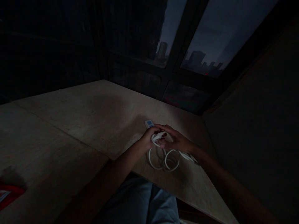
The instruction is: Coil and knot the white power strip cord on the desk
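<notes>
Both hands are close together over the table, closed around a white cable (172, 170). My left hand (149, 135) has its fingers wrapped round a bunched part near a white end piece, perhaps a plug. Opposite it, my right hand (174, 140) grips the same bunch with bent fingers. Loose loops of the cable hang below the hands, close to the table's front edge. Just beyond my left hand shows the end of a white device (149, 123) with blue markings; the hands cover the rest. More white cable (187, 156) passes beneath my right wrist.
The pale table (77, 112) reaches back to dark-framed windows (173, 68). A red object (11, 194) with a light label lies at the far left edge. A dark wall (252, 102) rises on the right. The light is very dim.
</notes>
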### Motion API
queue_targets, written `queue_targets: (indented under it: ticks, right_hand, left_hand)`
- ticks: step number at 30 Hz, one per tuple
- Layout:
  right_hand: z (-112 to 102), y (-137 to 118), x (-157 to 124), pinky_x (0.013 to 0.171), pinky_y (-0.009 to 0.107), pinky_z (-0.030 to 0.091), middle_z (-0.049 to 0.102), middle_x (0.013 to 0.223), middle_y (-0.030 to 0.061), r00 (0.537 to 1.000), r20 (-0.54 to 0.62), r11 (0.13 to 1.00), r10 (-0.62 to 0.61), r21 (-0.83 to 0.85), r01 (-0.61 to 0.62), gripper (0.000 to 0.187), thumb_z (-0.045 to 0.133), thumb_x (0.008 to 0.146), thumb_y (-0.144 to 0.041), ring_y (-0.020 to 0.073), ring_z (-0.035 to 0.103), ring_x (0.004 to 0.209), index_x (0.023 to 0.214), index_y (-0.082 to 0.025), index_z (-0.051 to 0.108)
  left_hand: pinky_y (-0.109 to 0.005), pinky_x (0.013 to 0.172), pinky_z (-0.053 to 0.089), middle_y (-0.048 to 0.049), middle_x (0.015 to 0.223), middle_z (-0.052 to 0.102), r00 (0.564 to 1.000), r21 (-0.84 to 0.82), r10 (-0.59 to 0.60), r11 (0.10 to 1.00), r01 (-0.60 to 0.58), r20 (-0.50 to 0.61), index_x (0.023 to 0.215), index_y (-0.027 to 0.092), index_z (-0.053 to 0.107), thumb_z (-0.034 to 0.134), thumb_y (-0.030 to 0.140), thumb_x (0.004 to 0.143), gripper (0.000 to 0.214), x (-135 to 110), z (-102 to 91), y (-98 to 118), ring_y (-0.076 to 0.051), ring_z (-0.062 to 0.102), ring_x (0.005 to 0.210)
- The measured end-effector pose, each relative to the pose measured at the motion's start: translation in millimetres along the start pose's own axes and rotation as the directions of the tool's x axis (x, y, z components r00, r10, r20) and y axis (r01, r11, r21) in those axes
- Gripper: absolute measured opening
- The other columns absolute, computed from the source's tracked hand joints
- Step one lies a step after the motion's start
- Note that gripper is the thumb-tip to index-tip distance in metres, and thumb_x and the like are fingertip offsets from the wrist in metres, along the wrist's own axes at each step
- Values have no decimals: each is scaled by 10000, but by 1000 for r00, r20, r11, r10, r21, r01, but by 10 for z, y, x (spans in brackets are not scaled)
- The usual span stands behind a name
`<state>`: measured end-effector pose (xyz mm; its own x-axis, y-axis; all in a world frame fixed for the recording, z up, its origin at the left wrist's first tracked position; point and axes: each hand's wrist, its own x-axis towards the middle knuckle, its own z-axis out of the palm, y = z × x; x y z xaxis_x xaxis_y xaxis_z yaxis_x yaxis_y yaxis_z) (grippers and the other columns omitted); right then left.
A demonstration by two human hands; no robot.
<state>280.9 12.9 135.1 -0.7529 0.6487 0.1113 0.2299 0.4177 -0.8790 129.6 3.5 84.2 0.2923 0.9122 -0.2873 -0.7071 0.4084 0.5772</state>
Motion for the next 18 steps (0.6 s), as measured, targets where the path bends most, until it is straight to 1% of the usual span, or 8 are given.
queue_targets:
  ticks: [2,5,7,9,12,15,16,18]
  right_hand:
    - [12,37,-13,888,340,479,567,1096,74,996,6,966,-86,-242,85,701,796,707,-256,187,561,974,1364,-257,551]
    - [12,110,-23,872,369,486,589,991,78,984,-69,883,-164,-454,116,386,658,828,-162,183,576,906,1203,-250,673]
    - [1,114,-46,936,427,463,587,1080,106,976,-107,834,-187,-543,100,287,618,850,-140,224,577,1028,1091,-252,726]
    - [-20,58,-96,1018,472,416,525,1296,121,968,-132,826,-212,-553,105,234,622,862,-169,271,506,1225,1040,-259,744]
    - [-73,-102,-224,1054,447,409,476,1427,94,949,-190,909,-250,-385,162,160,624,891,-253,263,466,1313,995,-260,745]
    - [-150,-248,-389,977,384,489,632,1249,80,908,-395,989,-139,-98,109,127,692,849,-306,223,600,1162,957,-254,732]
    - [-180,-276,-447,952,369,509,670,1172,75,872,-485,997,-65,0,75,147,732,814,-326,214,634,1099,937,-246,728]
    - [-250,-283,-565,922,355,533,704,1053,67,753,-652,981,88,190,49,230,802,730,-368,203,670,1004,889,-224,720]
  left_hand:
    - [-243,542,480,-35,589,579,999,1,-32,999,32,-26,700,126,575,570,140,715,21,55,-11,-18,-142,578,543]
    - [-237,500,456,-45,571,570,996,5,-72,997,72,-51,694,107,579,559,121,720,36,108,-24,-5,-139,560,501]
    - [-228,493,450,-48,585,581,994,13,-66,998,67,-83,708,101,587,567,124,733,39,126,-53,24,-128,559,492]
    - [-224,494,452,-52,618,601,991,30,-40,999,44,-130,739,102,599,594,152,752,52,139,-116,68,-123,567,499]
    - [-196,441,392,-23,578,565,976,79,29,997,-12,-216,770,106,611,668,217,756,125,157,-281,161,-93,513,446]
    - [-160,387,265,43,491,447,942,144,129,986,-87,-311,722,112,572,739,216,701,197,169,-514,267,-35,369,369]
    - [-157,383,238,60,482,418,927,168,167,979,-116,-336,698,121,543,761,209,669,237,169,-596,298,-24,338,364]
    - [-161,383,212,80,481,384,897,221,246,960,-173,-367,670,140,492,806,220,600,332,159,-753,353,-19,319,369]
